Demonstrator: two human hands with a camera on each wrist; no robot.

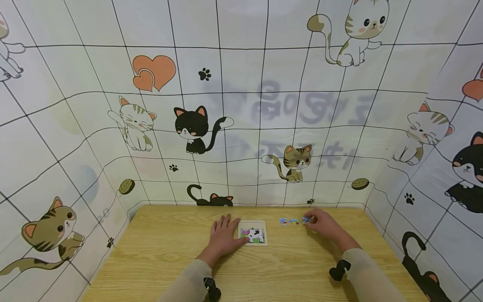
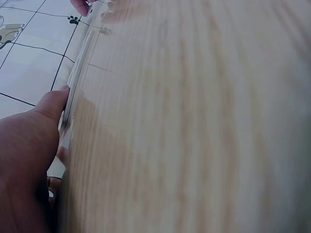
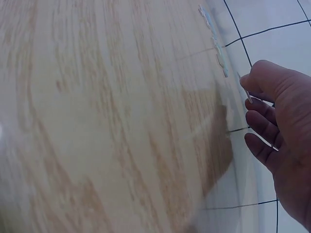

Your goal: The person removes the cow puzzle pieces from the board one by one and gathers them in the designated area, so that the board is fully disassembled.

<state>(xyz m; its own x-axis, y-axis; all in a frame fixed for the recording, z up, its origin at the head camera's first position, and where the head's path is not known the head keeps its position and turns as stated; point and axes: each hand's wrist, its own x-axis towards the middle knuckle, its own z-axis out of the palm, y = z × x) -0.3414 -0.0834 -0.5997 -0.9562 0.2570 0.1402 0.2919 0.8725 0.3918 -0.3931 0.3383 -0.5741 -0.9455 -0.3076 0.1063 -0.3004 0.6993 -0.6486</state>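
A small framed jigsaw puzzle point(image 1: 256, 222) with a cow picture point(image 1: 259, 235) lies on the table. My left hand point(image 1: 223, 237) rests at its left side, fingers spread and straight, the thumb laid over the frame's lower left part. To the right of the frame, small colourful puzzle pieces point(image 1: 283, 222) lie in a row. At the right end of that row, my right hand point(image 1: 323, 225) pinches a thin puzzle piece point(image 3: 249, 96) between thumb and index finger. Its other fingers are loosely curled in the right wrist view.
The wooden table point(image 1: 249, 277) reaches back to a white wall sheet point(image 1: 241, 176) printed with cats and grid lines. More of the sheet rises at both sides. A small black camera point(image 1: 212, 289) is strapped to the left wrist and another camera point(image 1: 339, 270) to the right.
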